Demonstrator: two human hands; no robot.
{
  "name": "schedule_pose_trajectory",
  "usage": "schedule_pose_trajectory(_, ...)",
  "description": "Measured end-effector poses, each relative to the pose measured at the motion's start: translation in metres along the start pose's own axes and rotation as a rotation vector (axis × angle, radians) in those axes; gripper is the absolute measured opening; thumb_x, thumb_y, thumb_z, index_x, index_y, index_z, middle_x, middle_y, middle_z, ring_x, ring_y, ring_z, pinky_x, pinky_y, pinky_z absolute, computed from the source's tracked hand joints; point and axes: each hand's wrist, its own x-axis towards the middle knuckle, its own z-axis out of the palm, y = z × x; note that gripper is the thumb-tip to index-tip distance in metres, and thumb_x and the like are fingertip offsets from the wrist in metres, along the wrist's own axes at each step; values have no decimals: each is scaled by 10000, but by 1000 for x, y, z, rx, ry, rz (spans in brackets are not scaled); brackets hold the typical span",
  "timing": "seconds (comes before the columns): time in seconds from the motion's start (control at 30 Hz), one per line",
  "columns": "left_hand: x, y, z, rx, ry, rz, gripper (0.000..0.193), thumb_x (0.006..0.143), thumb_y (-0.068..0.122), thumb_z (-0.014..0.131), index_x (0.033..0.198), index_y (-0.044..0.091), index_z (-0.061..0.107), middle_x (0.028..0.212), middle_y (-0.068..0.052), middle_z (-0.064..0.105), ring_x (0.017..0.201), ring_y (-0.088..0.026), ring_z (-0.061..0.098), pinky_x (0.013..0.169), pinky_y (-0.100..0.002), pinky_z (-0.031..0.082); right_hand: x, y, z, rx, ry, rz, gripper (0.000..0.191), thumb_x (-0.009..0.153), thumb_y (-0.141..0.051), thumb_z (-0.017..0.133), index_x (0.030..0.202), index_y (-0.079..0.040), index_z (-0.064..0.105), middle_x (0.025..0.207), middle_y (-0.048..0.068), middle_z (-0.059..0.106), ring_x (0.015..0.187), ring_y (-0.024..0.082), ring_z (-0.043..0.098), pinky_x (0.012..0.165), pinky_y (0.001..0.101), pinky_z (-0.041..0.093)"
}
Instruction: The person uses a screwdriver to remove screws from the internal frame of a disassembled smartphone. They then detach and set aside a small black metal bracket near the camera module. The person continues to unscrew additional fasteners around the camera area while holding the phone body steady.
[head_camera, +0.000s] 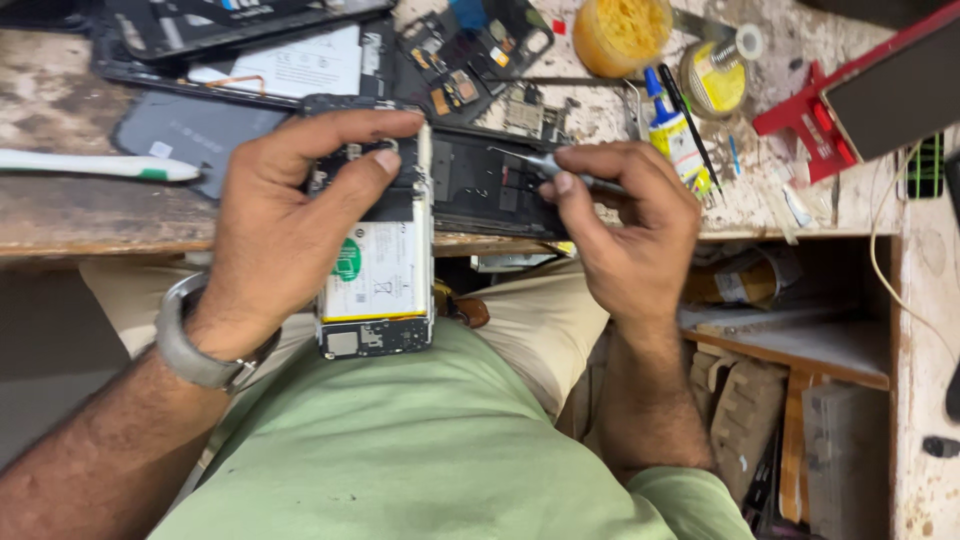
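The left hand (290, 215) grips an opened phone (378, 255) over the lap, at the surface (60, 215) edge. The right hand (625, 225) pinches a screwdriver (545, 165). Phone parts (470, 60), a glue bottle (675, 135) and a yellow jar (620, 30) crowd behind.

This is a phone repair workshop. A scarred, stained wooden workbench (60, 215) fills the upper half of the frame, strewn with dismantled phone bodies and back covers (195, 128) at upper left and loose circuit boards (455, 90) at top centre. At upper right stand a yellow tub of paste (620, 32), a roll of tape (713, 78), a small glue bottle (674, 132) and a red fixture (812, 118). Cluttered open shelves (800, 350) sit under the bench at lower right.
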Motion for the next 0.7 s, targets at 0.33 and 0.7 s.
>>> schedule_pose_trajectory(0.33,1,-4,-2,-60,6,-25,227,1011,89,673,1224,92,753,1071,-6,785,926,-39,683,796,-214,571,-5,-23,12,178,5,-152,132,1038,126,689,1148,53,678,1200,145,664,1135,178,689,973,306,641)
schedule_pose_trajectory(0.7,3,-6,-3,-51,4,17,182,1016,146,725,1179,69,756,1058,-16,781,969,-58,682,845,-233,567,1,-36,27,8,-4,-253,161,987,115,748,1116,35,694,1157,168,710,1086,198,701,946,265,577)
